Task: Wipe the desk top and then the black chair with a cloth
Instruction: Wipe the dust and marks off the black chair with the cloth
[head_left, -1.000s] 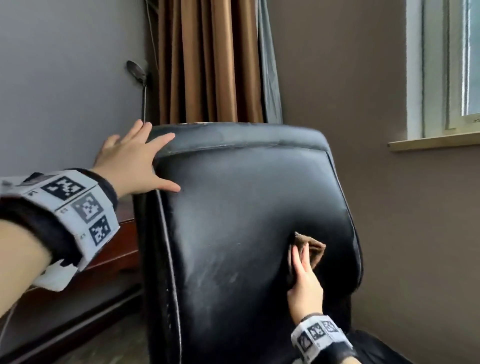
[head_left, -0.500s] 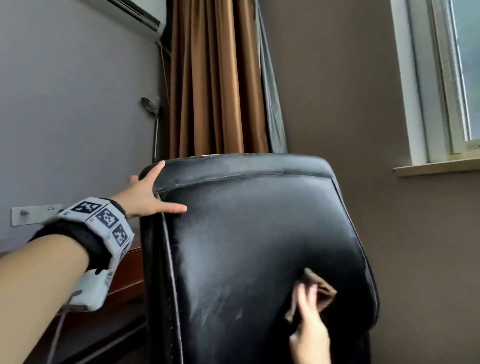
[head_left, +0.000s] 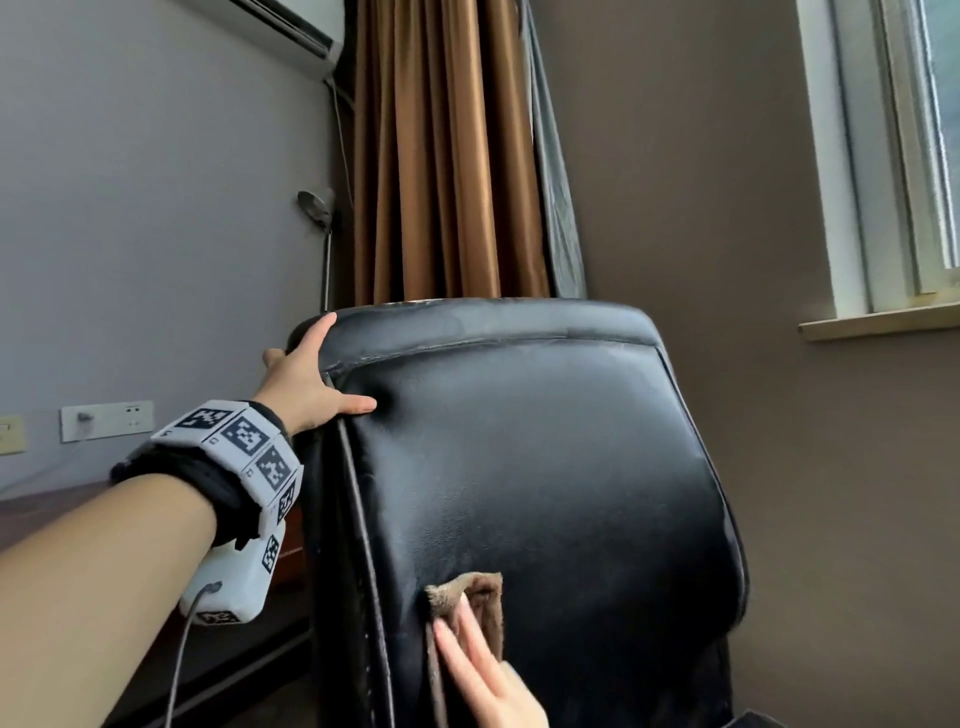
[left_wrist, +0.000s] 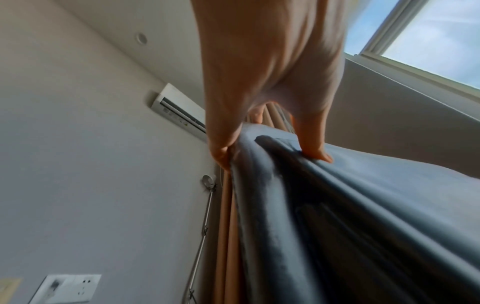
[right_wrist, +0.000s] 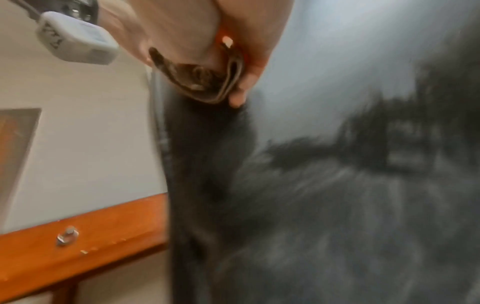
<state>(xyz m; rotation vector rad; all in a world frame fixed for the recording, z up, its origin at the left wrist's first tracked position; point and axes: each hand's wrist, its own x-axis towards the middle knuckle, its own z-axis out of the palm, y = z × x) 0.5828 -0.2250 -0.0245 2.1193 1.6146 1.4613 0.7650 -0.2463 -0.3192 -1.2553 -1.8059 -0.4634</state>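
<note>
The black chair (head_left: 519, 441) stands with its leather back facing me. My left hand (head_left: 306, 384) grips its top left corner, thumb on the near face and fingers over the edge. The left wrist view shows the same hold with my left hand (left_wrist: 270, 156) on the chair (left_wrist: 337, 205) rim. Low on the back, my right hand (head_left: 483, 670) presses a brown cloth (head_left: 485, 592) against the leather with straight fingers. In the blurred right wrist view, the thumb pinches the cloth (right_wrist: 197, 82) fold against the palm. Left of the chair (right_wrist: 337, 185) stands the wooden desk (right_wrist: 78, 236).
A brown curtain (head_left: 441, 156) hangs behind the chair, with a lamp on a thin pole (head_left: 314, 208) beside it. Wall sockets (head_left: 106, 420) sit above the desk (head_left: 52, 499). A window sill (head_left: 883, 317) juts out at the right. An air conditioner (head_left: 270, 21) is mounted high up.
My right hand has slid the cloth leftwards and lower across the chair back. My left hand has gone from lying spread on the corner to gripping it. My view has tilted upward.
</note>
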